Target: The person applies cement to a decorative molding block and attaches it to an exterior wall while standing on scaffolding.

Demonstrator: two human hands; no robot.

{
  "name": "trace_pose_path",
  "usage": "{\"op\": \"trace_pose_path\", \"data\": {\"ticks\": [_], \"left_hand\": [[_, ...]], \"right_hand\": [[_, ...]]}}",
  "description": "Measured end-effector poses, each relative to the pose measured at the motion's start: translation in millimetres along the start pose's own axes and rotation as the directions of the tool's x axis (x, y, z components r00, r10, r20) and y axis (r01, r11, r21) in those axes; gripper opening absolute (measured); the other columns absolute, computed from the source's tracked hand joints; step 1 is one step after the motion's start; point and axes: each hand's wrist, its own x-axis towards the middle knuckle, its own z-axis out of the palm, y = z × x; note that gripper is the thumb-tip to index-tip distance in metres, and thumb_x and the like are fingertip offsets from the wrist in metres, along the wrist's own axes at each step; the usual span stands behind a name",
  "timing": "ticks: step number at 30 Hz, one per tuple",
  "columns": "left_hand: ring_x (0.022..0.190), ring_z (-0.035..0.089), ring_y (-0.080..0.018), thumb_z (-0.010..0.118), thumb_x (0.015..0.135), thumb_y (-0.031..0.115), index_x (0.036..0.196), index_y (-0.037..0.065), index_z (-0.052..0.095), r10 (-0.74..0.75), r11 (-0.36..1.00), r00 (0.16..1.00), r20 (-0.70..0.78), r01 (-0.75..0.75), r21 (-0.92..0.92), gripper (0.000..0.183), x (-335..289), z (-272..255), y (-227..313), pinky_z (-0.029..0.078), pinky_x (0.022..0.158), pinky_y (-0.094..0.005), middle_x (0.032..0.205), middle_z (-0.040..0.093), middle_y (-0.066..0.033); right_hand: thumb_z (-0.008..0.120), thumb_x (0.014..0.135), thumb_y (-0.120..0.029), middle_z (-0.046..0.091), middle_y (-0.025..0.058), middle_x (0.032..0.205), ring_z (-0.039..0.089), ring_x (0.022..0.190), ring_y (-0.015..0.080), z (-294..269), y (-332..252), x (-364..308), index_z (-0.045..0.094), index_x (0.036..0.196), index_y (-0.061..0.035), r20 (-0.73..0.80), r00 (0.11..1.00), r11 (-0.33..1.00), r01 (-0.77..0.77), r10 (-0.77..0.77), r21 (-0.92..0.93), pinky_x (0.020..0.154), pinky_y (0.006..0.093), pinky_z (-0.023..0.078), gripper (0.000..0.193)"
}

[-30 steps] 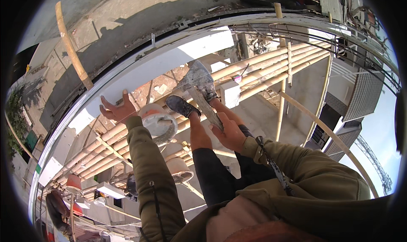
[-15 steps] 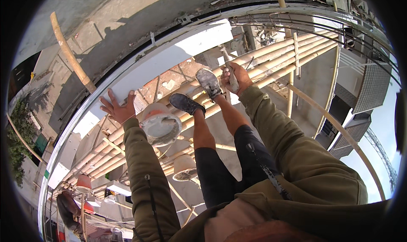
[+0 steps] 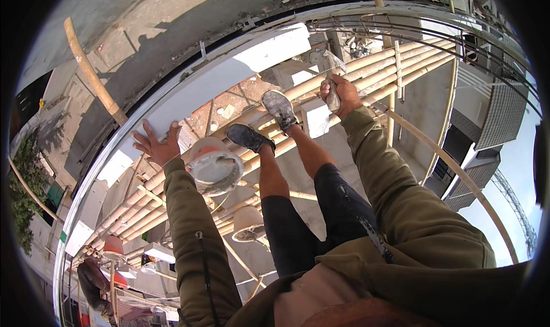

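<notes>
My left hand (image 3: 158,148) is open, its fingers spread over the edge of a long white wall beam (image 3: 229,69). My right hand (image 3: 344,96) is farther out to the right, above the bamboo poles. It is closed round a grey, mortar-caked hand tool (image 3: 333,101); the tool's far end is blurred, so its exact kind is unclear. Just right of my left hand, a bucket (image 3: 216,165) with grey wet mix inside stands on the bamboo. My feet in dark, dusty shoes (image 3: 278,106) rest on the poles between the bucket and my right hand.
Bamboo poles (image 3: 415,63) form the narrow platform under me, with gaps beside them. A second bucket (image 3: 248,221) sits lower down. An upright pole (image 3: 91,75) rises beyond the beam, and a slanting pole (image 3: 452,164) passes on the right. Dark rods (image 3: 401,34) run along the far side.
My right hand has moved outward and to the right with the tool, away from my shoe. My left hand has stayed on the beam.
</notes>
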Motion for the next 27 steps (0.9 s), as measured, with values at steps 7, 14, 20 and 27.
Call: {"op": "trace_pose_path", "data": {"ticks": [7, 14, 20, 27], "left_hand": [[0.157, -0.001, -0.0458, 0.081, 0.069, 0.073, 0.158, 0.039, 0.039, 0.005, 0.999, 1.000, -0.008, -0.006, -0.032, 0.104, 0.7, -4.8, -7.5, 0.013, 0.110, -0.0831, 0.173, 0.009, -0.0117], [0.157, -0.001, -0.0460, 0.078, 0.071, 0.075, 0.159, 0.041, 0.034, -0.073, 0.995, 0.995, 0.070, 0.068, 0.073, 0.105, -0.4, -4.5, 8.5, 0.009, 0.107, -0.0860, 0.174, 0.007, -0.0106], [0.158, -0.001, -0.0432, 0.078, 0.069, 0.077, 0.159, 0.041, 0.034, -0.058, 0.984, 0.997, 0.051, 0.048, 0.170, 0.106, 1.2, -6.1, 6.1, 0.004, 0.111, -0.0835, 0.173, 0.007, -0.0112], [0.157, -0.001, -0.0470, 0.077, 0.068, 0.078, 0.158, 0.040, 0.036, -0.038, 0.993, 0.999, 0.037, 0.033, 0.114, 0.106, -0.4, -7.8, 2.4, 0.010, 0.110, -0.0837, 0.173, 0.009, -0.0135]], "right_hand": [[0.056, 0.102, -0.017, 0.058, 0.0074, 0.080, 0.057, 0.060, 0.0156, 2.3, -40.6, -16.9, 0.052, 0.100, -0.0028, 0.118, 0.992, 0.791, 0.044, 0.036, -0.610, 0.049, 0.0302, 0.049, 0.015], [0.060, 0.099, -0.017, 0.059, 0.0073, 0.081, 0.059, 0.062, 0.0152, 14.1, -43.9, -15.7, 0.055, 0.107, -0.0022, 0.001, 0.983, 0.792, 0.147, -0.181, -0.593, 0.050, 0.0301, 0.051, 0.017], [0.066, 0.097, -0.016, 0.056, 0.0050, 0.084, 0.056, 0.063, 0.0128, 2.5, -19.8, -36.3, 0.048, 0.114, -0.0037, 0.053, 0.978, 0.489, 0.148, -0.202, -0.860, 0.051, 0.0290, 0.050, 0.027], [0.059, 0.103, -0.027, 0.063, 0.0268, 0.077, 0.064, 0.070, 0.0465, -76.6, 41.0, -89.7, 0.046, 0.113, 0.0000, 0.517, 0.840, -0.531, 0.365, -0.168, -0.765, 0.058, 0.0529, 0.050, 0.031]]}}
